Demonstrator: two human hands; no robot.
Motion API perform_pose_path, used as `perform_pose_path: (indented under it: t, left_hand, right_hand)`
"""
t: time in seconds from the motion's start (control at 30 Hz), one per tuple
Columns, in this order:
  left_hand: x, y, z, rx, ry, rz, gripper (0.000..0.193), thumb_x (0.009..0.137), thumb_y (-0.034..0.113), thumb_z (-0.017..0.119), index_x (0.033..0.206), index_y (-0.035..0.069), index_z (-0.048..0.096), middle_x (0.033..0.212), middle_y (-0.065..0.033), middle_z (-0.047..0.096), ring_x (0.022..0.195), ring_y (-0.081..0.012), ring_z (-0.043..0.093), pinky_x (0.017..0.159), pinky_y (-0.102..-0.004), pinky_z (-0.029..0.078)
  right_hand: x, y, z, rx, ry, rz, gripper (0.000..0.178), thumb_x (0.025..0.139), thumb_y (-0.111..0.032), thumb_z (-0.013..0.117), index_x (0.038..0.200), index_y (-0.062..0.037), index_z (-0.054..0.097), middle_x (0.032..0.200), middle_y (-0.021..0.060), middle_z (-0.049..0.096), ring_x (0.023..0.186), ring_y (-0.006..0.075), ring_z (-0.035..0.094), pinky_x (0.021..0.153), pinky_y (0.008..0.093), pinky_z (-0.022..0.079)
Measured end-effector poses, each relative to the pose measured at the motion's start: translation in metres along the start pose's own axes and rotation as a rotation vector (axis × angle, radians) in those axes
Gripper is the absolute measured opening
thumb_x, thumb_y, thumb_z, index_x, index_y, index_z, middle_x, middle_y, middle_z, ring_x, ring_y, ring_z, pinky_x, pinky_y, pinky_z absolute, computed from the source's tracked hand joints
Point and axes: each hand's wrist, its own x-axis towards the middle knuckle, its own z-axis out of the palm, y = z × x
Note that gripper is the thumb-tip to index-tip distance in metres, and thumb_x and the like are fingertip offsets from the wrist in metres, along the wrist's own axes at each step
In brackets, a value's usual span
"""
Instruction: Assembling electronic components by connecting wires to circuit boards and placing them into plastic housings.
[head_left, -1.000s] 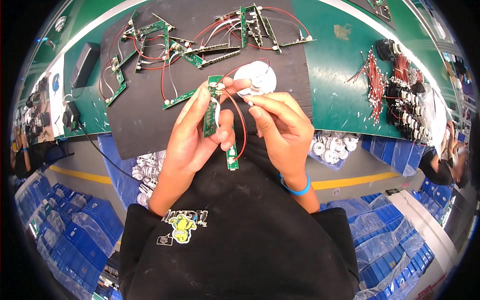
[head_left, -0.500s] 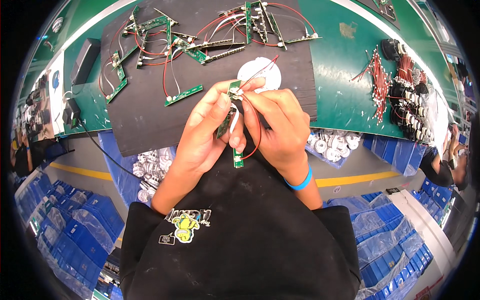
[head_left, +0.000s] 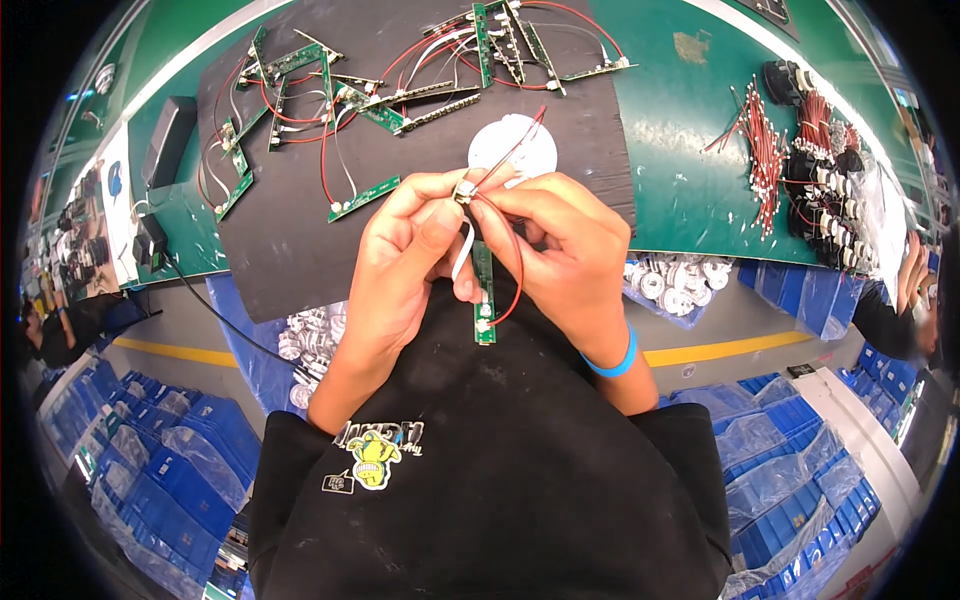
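Note:
My left hand (head_left: 395,265) pinches a small green circuit board by its white connector (head_left: 464,191), which is turned almost edge-on, so most of that board is hidden by the fingers. Against it, the fingertips of my right hand (head_left: 570,245) are closed on a thin red wire (head_left: 519,262), whose loose end sticks up past them. A white ribbon cable (head_left: 463,250) and the red wire run down to a second narrow green circuit board (head_left: 485,300), which hangs below the hands in front of my black shirt. The wire's exact seating in the connector is hidden.
Wired green circuit boards (head_left: 365,198) lie on a black mat (head_left: 270,260), beside a white disc (head_left: 513,145). Red wire bundles (head_left: 765,165) and black-and-white round parts (head_left: 825,215) lie right. Bins of white parts (head_left: 680,283) stand below the table edge; a black cable (head_left: 215,310) hangs left.
The upper circuit board has tilted from face-on to nearly edge-on between my fingers. The lower board shows more of its length, and my right hand's fingers press closer to the connector.

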Motion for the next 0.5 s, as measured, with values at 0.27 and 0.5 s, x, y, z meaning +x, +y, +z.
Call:
perform_pose_path:
  t: [0.27, 0.5]
  left_hand:
    - [0.001, 0.001, -0.006, 0.049, -0.042, 0.005, 0.032, 0.094, 0.018, 0.052, 0.118, -0.002, 0.049, 0.109, -0.0168, 0.063, 0.059, -0.0106, 0.058, 0.054, -0.0233, 0.049]
    - [0.02, 0.061, 0.015, 0.938, -0.133, 0.602, 0.024, 0.087, 0.007, 0.06, 0.108, -0.003, 0.059, 0.103, -0.014, 0.066, 0.088, -0.0151, 0.063, 0.077, -0.0264, 0.049]
  right_hand:
    - [-0.004, 0.0, 0.008, 0.054, 0.101, -0.013, 0.017, 0.068, 0.0, 0.075, 0.081, -0.0027, 0.065, 0.073, 0.0068, 0.063, 0.062, 0.0203, 0.06, 0.054, 0.0291, 0.048]
    - [-0.019, 0.02, -0.007, -0.015, 0.277, -0.061, 0.036, 0.074, 0.011, 0.062, 0.109, -0.0006, 0.06, 0.099, 0.009, 0.058, 0.068, 0.0124, 0.055, 0.057, 0.0232, 0.046]
